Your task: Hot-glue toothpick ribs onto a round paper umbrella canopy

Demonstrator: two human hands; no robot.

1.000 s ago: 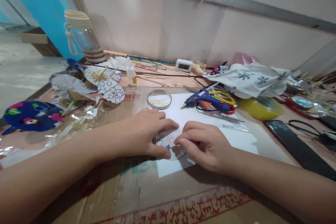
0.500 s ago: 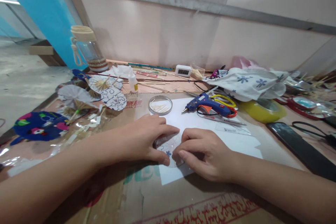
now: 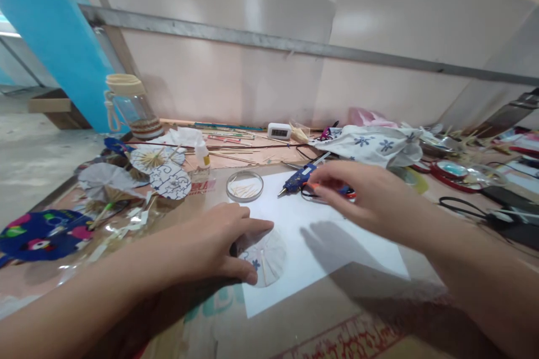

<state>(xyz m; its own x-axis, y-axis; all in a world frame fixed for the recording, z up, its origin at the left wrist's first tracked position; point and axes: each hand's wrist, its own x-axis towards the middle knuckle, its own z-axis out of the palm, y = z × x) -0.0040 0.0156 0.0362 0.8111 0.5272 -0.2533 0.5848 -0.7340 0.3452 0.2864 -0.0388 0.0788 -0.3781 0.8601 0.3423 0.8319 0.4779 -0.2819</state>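
On the white paper (image 3: 337,269) lies a small round fabric disc (image 3: 273,258) with blue flowers and a thin stick across it. My left hand (image 3: 223,241) rests at the disc's left edge, index finger and thumb spread apart along it. My right hand (image 3: 366,196) is raised over the paper, fingers bent with a gap to the thumb, and nothing shows in it. Beneath and behind its fingertips is a blue hot glue gun (image 3: 297,178), its handle partly covered by the hand. A round dish (image 3: 261,188) of short sticks stands left of the gun.
Small fabric fans (image 3: 170,181) and a blue patterned round fan (image 3: 46,234) lie at left. A glass bottle (image 3: 137,112), a glue bottle (image 3: 202,155) and a digital clock (image 3: 279,130) stand behind. Flowered cloth (image 3: 370,146), tape (image 3: 415,179) and cables (image 3: 458,205) are at right.
My right hand has left the disc and moved up and right to the glue gun, uncovering the disc and stick. My left hand stays at the disc. The camera view has tilted up and turned right.
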